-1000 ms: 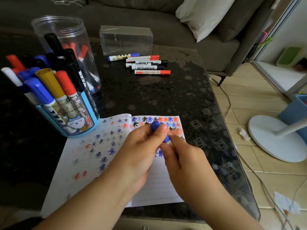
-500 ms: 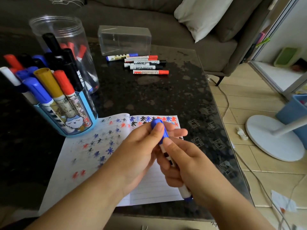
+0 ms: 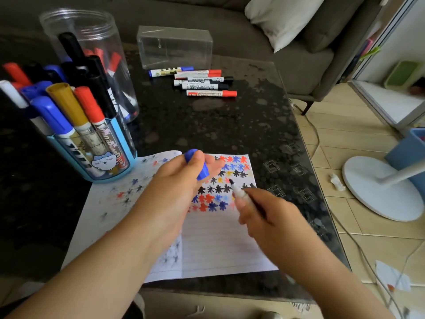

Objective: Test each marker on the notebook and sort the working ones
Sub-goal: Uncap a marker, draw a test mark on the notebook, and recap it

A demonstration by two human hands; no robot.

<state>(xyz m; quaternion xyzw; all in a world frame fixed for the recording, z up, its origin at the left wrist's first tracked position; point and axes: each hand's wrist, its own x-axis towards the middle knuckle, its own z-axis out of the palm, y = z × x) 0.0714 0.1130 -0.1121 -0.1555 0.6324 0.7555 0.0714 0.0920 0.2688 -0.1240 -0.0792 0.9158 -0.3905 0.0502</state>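
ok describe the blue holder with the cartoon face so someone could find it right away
Start at the dark table and look at its left side, just beyond the open notebook. The blue holder stands there, packed with upright capped markers. Unlike the taller clear jar behind it, it has a blue rim and a white cartoon face on its front.

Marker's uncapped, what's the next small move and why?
Probably lower the tip to a bare patch of the notebook and scribble: the right hand holds the marker above the page, and the left hand holds its blue cap.
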